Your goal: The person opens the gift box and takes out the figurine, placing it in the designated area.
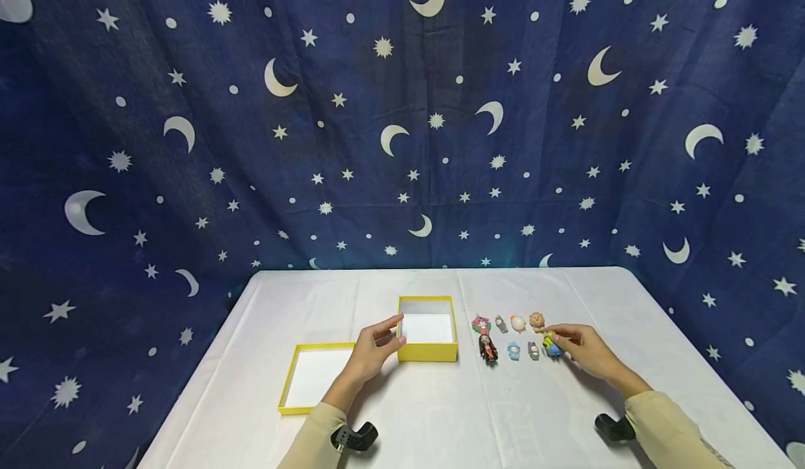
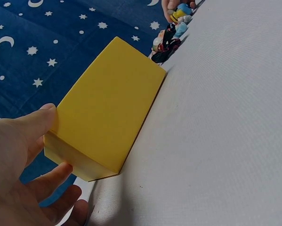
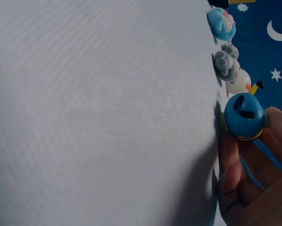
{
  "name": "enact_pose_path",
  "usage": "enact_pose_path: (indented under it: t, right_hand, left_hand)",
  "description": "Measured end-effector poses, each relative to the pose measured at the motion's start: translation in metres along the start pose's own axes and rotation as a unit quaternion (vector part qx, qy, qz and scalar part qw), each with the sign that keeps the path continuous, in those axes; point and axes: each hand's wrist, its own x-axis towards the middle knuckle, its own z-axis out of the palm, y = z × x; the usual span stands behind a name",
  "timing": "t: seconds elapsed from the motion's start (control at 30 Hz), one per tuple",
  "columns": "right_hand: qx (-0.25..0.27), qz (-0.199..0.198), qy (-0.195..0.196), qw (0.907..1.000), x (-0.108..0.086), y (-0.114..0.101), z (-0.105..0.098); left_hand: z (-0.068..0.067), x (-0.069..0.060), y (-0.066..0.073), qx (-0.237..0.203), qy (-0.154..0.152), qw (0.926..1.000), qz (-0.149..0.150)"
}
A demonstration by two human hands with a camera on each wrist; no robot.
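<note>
In the head view my left hand [image 1: 372, 354] rests against the left side of an open yellow box [image 1: 428, 352] with a white inside. The left wrist view has its thumb and fingertips touching the box's yellow wall [image 2: 108, 99], fingers loosely extended. My right hand [image 1: 588, 350] pinches a blue and yellow minion figurine [image 1: 550, 346] between thumb and fingers. Seen from the right wrist, the minion's blue underside [image 3: 244, 113] faces the camera, just by the tabletop. Left of it lie a grey plush-like figurine [image 1: 533, 351], a light blue figurine [image 1: 513, 351] and a dark-haired doll [image 1: 488, 349].
Behind, a back row holds a pink figurine [image 1: 481, 323], a small grey figurine [image 1: 501, 324], a white and orange one [image 1: 518, 323] and a lion-like one [image 1: 537, 321]. A yellow-rimmed box lid [image 1: 314, 378] lies inside up on the white tablecloth [image 1: 453, 413], left of the box.
</note>
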Motion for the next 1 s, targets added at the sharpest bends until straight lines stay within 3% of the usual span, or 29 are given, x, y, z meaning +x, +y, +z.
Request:
enact_pose_path:
  t: [0.27, 0.6, 1.0]
  right_hand:
    - [-0.032, -0.036, 0.013, 0.9988, -0.0002, 0.0011, 0.0010]
    - [-0.068, -0.019, 0.022, 0.9973, -0.0006, 0.0013, 0.0051]
    - [-0.073, -0.003, 0.022, 0.9970, -0.0057, 0.0001, 0.0081]
  left_hand:
    - [0.0003, -0.0004, -0.0006, 0.002, -0.001, 1.0000, 0.000]
    - [0.0003, 0.0009, -0.0021, 0.013, 0.002, 0.9999, 0.002]
    - [-0.0016, -0.0027, -0.0038, 0.027, -0.010, 0.9996, 0.003]
